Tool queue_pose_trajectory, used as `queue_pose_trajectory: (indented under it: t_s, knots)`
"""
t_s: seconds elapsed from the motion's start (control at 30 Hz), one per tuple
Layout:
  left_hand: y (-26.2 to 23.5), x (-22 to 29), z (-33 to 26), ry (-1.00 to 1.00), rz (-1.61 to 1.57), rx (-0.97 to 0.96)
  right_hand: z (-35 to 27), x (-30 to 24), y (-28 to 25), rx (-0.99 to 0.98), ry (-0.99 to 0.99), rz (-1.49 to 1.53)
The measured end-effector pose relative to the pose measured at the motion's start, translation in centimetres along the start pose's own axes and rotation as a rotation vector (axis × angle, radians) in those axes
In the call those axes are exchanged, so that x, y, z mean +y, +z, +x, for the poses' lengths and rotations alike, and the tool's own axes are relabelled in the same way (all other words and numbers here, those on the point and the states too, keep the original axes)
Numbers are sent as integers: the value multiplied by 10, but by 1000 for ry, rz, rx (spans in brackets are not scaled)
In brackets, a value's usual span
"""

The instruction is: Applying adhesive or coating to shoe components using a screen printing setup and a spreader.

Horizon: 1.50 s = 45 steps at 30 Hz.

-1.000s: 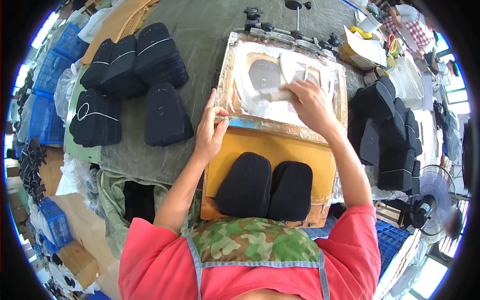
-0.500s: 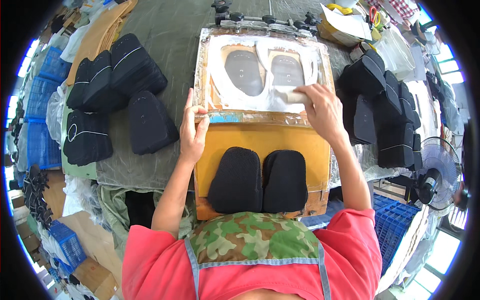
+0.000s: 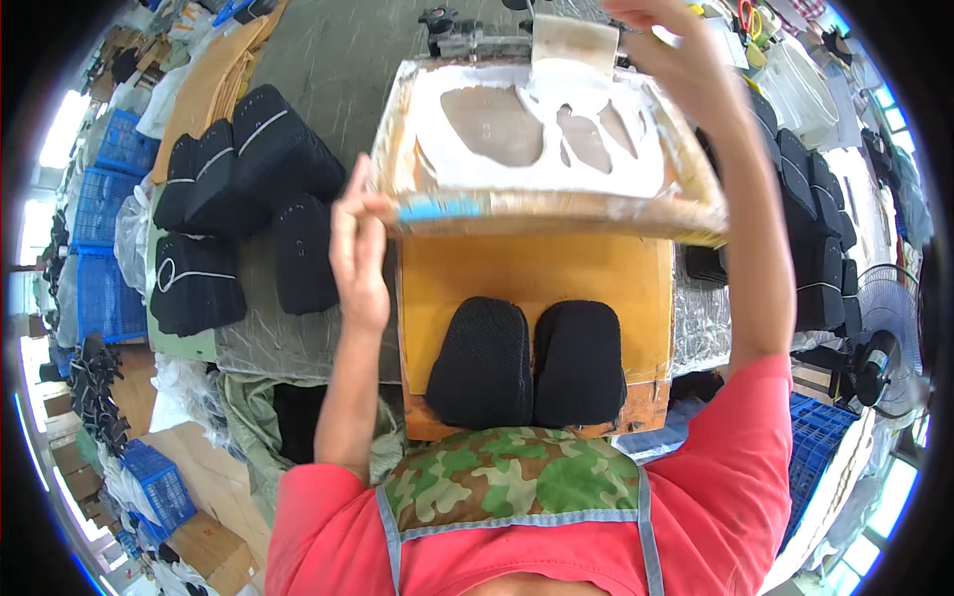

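A wooden screen-printing frame (image 3: 596, 214) is tilted, its near edge raised off the yellow-brown board (image 3: 537, 263). Thick white paste (image 3: 497, 176) coats the mesh around dark rounded openings. At the frame's near left corner, my left hand (image 3: 360, 263) grips the wood between thumb and fingers. A pale flat scraper (image 3: 574, 45) leans at the far side of the frame, its lower edge in the paste. My right hand (image 3: 676, 45), blurred, is just right of the scraper with fingers apart and seemingly off it. Two black rounded pads (image 3: 481, 363) lie side by side on the board's near part.
Bundled stacks of black pads (image 3: 278, 144) stand at left, with more stacks (image 3: 817, 214) at right. Clamp knobs and a bar (image 3: 467, 40) sit behind the frame. A fan (image 3: 879, 348) and a blue crate (image 3: 820, 447) are at lower right.
The frame's near edge has risen and its right side has swung outward. My right hand has gone from the near right of the mesh to the far right; the scraper now leans at the far edge.
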State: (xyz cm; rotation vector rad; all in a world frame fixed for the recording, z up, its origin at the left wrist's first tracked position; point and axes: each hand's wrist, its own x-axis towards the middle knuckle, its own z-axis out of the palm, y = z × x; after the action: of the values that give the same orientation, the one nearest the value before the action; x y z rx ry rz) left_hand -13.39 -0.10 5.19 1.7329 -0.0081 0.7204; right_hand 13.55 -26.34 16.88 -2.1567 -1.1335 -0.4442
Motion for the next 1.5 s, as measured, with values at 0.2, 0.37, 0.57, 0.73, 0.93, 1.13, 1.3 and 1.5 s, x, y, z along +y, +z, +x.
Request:
queue_pose_trajectory:
  t_s: [0.2,0.37,0.57,0.73,0.93,1.13,1.3,1.5]
  knots:
    - [-2,39,89,160,81,14,-75,-121,-98,-599,-135,412]
    - [-8,36,86,177,17,32,-115,-32,19,-463,331,128]
    - [2,-35,60,-57,203,-33,-112,31,89,-200,571,-148]
    - [52,-91,75,212,760,-271,-126,45,98,-83,529,-146]
    - [67,-93,76,78,1133,-315,-175,-20,2,224,684,325]
    - [73,-82,75,118,1080,-331,-272,91,-87,315,877,28]
    - [29,-42,56,-142,340,-154,-272,113,-63,238,878,-215]
    - [-72,31,-8,-191,226,175,-257,105,-67,44,742,-535]
